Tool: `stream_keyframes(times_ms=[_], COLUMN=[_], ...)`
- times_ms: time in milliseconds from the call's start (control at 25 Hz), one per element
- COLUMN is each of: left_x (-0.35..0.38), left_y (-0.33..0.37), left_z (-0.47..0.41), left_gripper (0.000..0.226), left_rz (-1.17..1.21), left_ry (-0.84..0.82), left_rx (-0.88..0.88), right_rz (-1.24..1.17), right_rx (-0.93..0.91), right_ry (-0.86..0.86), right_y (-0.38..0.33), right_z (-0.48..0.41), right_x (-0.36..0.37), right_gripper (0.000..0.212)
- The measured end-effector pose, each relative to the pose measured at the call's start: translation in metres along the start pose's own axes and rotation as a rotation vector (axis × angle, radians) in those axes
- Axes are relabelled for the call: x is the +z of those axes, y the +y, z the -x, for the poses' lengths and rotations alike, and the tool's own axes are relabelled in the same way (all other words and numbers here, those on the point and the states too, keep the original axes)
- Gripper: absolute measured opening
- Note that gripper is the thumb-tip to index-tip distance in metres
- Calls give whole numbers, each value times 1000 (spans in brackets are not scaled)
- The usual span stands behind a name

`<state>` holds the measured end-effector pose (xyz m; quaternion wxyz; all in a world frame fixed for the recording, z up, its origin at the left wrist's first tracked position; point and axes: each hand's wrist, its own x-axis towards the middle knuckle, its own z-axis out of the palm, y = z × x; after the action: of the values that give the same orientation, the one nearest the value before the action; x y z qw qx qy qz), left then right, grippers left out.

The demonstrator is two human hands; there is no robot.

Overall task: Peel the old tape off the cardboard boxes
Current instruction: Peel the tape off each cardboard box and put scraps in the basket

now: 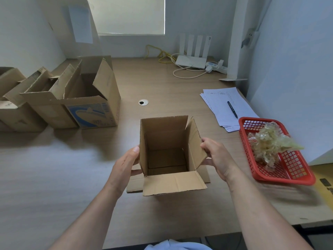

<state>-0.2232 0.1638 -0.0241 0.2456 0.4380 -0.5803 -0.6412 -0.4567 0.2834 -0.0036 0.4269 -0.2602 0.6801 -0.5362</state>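
A small open cardboard box (167, 134) stands upright on the wooden desk (54, 168), all its flaps spread and nothing inside. My left hand (126, 163) grips its left wall, thumb at the rim. My right hand (216, 156) grips the right flap and wall. I see no tape on the box faces in view. A wad of crumpled clear tape (268, 141) lies in a red plastic basket (295, 170) to the right.
Several larger open cardboard boxes (72, 100) stand in a row at the left. Lined papers (219, 105) with a pen (232, 109) lie behind the basket. A router (191, 62) and cables sit by the back wall. A cable hole (143, 102) is mid-desk.
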Motion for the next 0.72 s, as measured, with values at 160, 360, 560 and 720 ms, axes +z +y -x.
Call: stream_keyframes(times_ms=[160, 360, 560, 720], left_x=[-3, 1, 10, 10], left_y=[1, -6, 6, 32], left_z=[-9, -23, -31, -38], left_gripper=[82, 88, 88, 79], left_rz=[26, 100, 70, 274], left_ry=[5, 38, -61, -63], left_rx=[-84, -297, -346, -162], right_rz=[-7, -41, 8, -274], right_rx=[82, 362, 349, 124], right_ry=[30, 18, -70, -31], right_y=[-1, 7, 3, -12], right_z=[-14, -30, -33, -44], right_x=[0, 6, 16, 7], right_gripper=[24, 61, 72, 64])
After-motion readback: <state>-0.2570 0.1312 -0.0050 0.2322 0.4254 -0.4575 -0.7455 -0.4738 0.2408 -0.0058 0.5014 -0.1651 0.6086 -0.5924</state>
